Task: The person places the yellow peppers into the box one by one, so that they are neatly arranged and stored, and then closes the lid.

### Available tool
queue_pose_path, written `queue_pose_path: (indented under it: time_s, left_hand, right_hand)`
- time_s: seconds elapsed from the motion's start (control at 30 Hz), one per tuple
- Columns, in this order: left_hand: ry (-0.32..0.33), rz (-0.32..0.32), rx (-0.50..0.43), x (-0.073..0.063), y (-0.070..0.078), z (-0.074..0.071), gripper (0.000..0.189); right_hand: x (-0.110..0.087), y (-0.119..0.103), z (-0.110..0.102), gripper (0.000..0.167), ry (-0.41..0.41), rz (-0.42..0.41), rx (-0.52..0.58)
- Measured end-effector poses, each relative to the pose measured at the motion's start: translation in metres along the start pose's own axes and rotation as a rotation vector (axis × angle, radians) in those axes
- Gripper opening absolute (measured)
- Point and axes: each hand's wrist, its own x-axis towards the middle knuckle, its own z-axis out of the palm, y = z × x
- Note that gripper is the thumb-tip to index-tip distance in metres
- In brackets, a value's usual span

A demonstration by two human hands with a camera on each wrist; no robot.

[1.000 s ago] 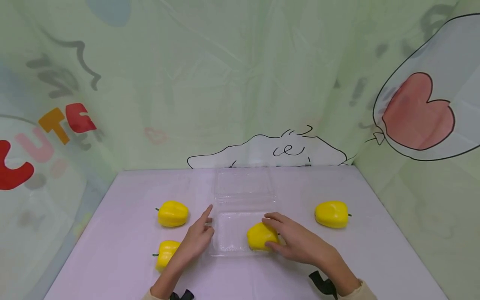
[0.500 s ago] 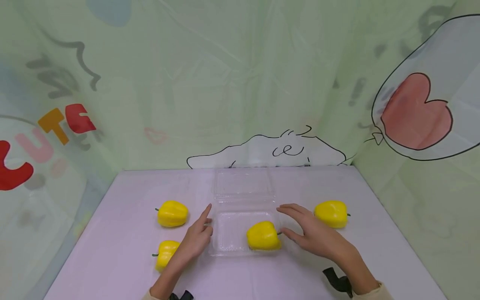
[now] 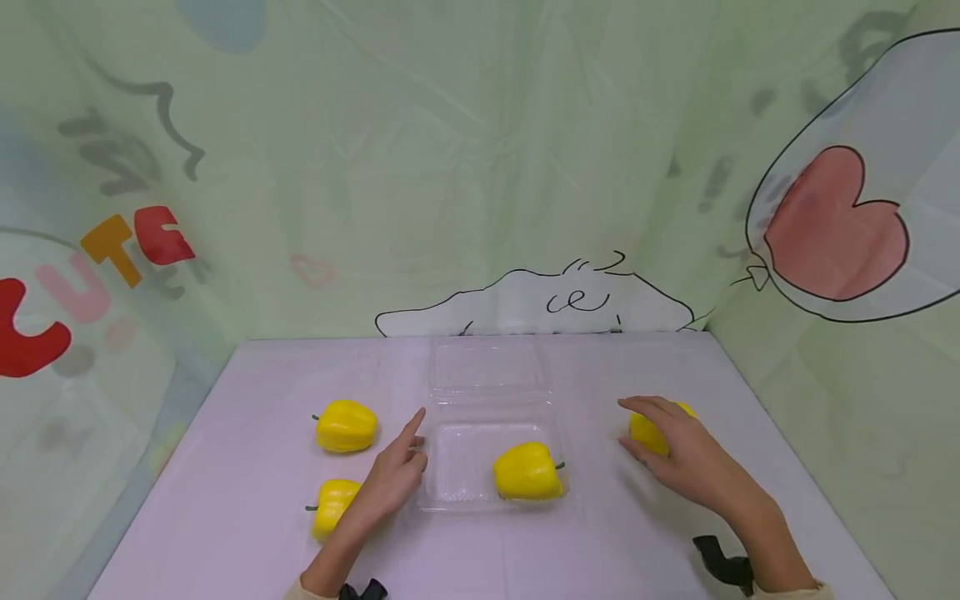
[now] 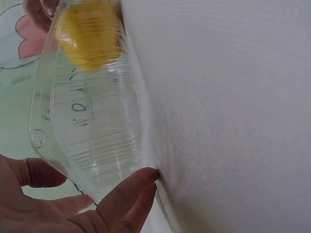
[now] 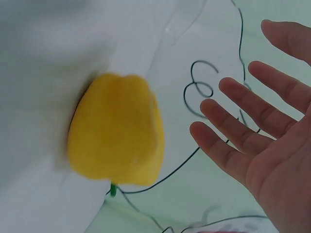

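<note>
A clear plastic clamshell box (image 3: 461, 467) lies on the table with its lid folded back. One yellow bell pepper (image 3: 528, 472) rests on its side in the box's right half. My left hand (image 3: 393, 475) is at the box's left edge; in the left wrist view its fingers (image 4: 129, 194) lie against the clear end wall, index extended. At the right, my right hand (image 3: 686, 450) hovers over another yellow bell pepper (image 5: 116, 131), partly covering it in the head view. The right wrist view has its fingers straight and spread, apart from that pepper, whose green stem shows.
Two more yellow bell peppers lie left of the box: an upper pepper (image 3: 346, 426) and a lower pepper (image 3: 332, 508), the latter partly behind my left forearm. Printed curtains (image 3: 480, 167) enclose the table (image 3: 247, 467) at the back and sides.
My right hand has let go of the pepper in the box and moved right to above the right-hand pepper. The left hand has stayed at the box's edge.
</note>
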Motion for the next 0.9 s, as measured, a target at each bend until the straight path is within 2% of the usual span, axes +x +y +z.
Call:
queue_pose_path:
  time_s: [0.4, 0.63, 0.9]
  left_hand:
    - [-0.001, 0.008, 0.005, -0.001, 0.000, -0.001, 0.071]
    - [-0.001, 0.001, 0.006, -0.001, 0.001, -0.001, 0.071]
    - [-0.008, -0.002, -0.006, -0.001, -0.001, 0.000, 0.071]
  right_hand:
    - [-0.015, 0.054, -0.008, 0.059, 0.024, 0.077, -0.042]
    - [-0.018, 0.072, -0.007, 0.065, 0.000, 0.141, -0.037]
    - [-0.018, 0.084, -0.003, 0.072, -0.038, 0.143, 0.027]
